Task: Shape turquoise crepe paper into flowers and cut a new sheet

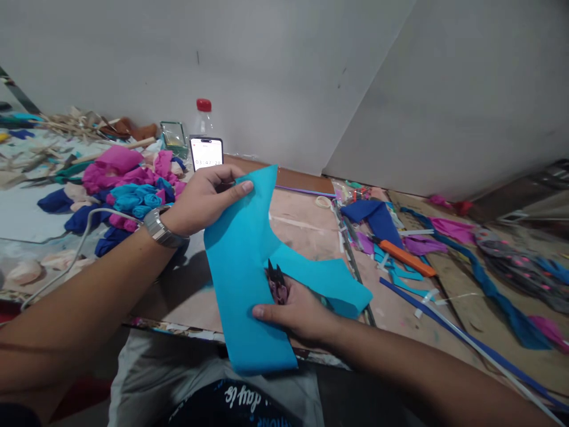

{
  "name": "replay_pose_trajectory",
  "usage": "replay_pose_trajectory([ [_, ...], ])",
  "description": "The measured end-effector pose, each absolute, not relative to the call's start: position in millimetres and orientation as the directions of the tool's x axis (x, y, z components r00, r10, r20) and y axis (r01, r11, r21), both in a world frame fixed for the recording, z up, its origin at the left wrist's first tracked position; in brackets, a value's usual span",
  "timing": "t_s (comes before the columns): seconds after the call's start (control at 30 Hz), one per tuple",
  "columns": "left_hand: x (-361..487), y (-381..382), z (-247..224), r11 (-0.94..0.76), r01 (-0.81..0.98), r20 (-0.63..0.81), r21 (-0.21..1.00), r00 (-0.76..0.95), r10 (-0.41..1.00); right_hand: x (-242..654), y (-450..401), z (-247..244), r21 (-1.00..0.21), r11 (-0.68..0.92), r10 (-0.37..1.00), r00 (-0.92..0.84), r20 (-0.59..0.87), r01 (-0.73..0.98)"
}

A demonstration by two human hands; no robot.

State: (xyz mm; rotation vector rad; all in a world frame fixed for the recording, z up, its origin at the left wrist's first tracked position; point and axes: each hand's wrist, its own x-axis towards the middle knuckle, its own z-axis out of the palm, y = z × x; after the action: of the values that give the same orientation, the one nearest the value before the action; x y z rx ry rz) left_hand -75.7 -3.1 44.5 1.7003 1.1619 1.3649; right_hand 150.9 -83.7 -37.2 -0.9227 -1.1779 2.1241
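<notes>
A long strip of bright blue paper (242, 267) is held up over the near edge of the table, one end folding away to the right behind my right hand. My left hand (204, 198) pinches its upper end, thumb in front and fingers behind. Lower down, my right hand (302, 311) is closed around small nippers (277, 283) with dark pointed jaws and a purplish body. Its thumb also presses on the face of the paper. The nippers' jaws point up beside the paper, slightly apart. The fingers of my right hand are partly hidden.
Pink and blue paper flowers (136, 198) are heaped at the left, by a white cable (86, 228). A phone (207, 153) stands before a red-capped bottle (204, 121) at the wall. On the right lie an orange cutter knife (406, 258), paper scraps and long blue strips (484, 284).
</notes>
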Motion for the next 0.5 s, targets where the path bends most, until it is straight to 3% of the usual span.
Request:
replay_pose_trajectory([
  [0.23, -69.1, -3.9, 39.1, -0.423, 0.086, 0.424, 0.902, 0.011, 0.906, 148.3, -85.1, -35.1, -0.846, -0.510, 0.697, -0.652, -0.298, -0.158],
  [0.5, -67.4, -0.5, 27.9, -0.326, -0.155, 0.327, 0.933, -0.020, 0.945, 148.5, -79.3, -36.8, -0.845, -0.520, 0.666, -0.681, -0.305, -0.130],
])
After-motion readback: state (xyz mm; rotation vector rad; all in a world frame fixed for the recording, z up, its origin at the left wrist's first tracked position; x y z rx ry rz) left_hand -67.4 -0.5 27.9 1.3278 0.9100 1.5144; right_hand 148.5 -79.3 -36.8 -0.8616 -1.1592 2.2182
